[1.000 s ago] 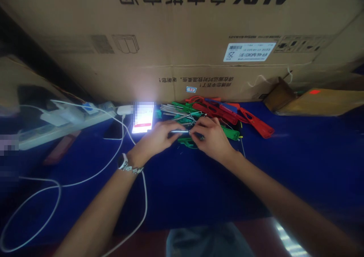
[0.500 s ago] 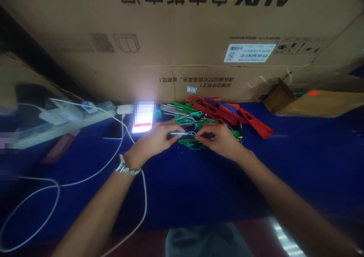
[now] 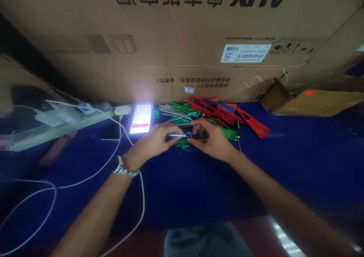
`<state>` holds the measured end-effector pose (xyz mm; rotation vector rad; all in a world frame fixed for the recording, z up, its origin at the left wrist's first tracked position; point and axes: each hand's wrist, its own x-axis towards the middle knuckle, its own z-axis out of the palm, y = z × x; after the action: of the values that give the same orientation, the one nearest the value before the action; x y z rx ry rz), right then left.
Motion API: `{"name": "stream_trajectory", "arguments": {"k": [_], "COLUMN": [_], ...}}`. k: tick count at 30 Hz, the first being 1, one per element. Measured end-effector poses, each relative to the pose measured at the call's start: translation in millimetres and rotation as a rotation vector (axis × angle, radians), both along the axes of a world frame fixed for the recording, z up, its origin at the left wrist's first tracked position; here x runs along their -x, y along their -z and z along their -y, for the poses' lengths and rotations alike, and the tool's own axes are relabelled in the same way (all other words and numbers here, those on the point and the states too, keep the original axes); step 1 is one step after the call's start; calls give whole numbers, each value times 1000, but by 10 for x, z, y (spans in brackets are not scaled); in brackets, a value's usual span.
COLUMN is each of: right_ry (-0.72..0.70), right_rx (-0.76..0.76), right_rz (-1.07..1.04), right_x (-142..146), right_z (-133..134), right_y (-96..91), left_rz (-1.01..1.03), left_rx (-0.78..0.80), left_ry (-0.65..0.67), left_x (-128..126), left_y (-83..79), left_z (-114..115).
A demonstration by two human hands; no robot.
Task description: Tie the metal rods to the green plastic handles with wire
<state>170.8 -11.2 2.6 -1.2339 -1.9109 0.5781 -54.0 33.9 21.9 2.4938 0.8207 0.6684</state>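
Note:
My left hand, with a watch at its wrist, pinches a thin metal rod that points to the right. A fine white string or wire curls at the rod's right end. Close to that end is my right hand, its thumb and forefinger parted around the curl, with no clear grip on it. Beneath and behind both hands lies a pile of green plastic pieces, red plastic pieces and metal rods. My fingers hide part of the pile.
A lit phone stands left of the pile. White cables run past my left forearm from a power strip. Behind rises a large cardboard box. A yellowish packet lies at the right on the blue cloth.
My right thumb and forefinger have spread apart from their pinch at the white string or wire. My left hand keeps hold of the rod. The view has shifted slightly.

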Motion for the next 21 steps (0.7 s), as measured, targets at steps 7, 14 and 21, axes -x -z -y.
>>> {"name": "stream_trajectory", "arguments": {"k": [7,14,21], "right_ry": [-42,-59,-18], "right_rx": [-259,-162,0], "right_rz": [275,157,-8], "right_x": [17,33,22], "right_z": [7,4,-21], "right_y": [20,1,-3], "left_rz": [-3,-22,-37], "left_rx": [-11,-11,-15], "left_ry": [-9,-6,2], "left_x": [18,44,23], "left_y": [14,34,-32], "left_z": [-12,-21,16]}}
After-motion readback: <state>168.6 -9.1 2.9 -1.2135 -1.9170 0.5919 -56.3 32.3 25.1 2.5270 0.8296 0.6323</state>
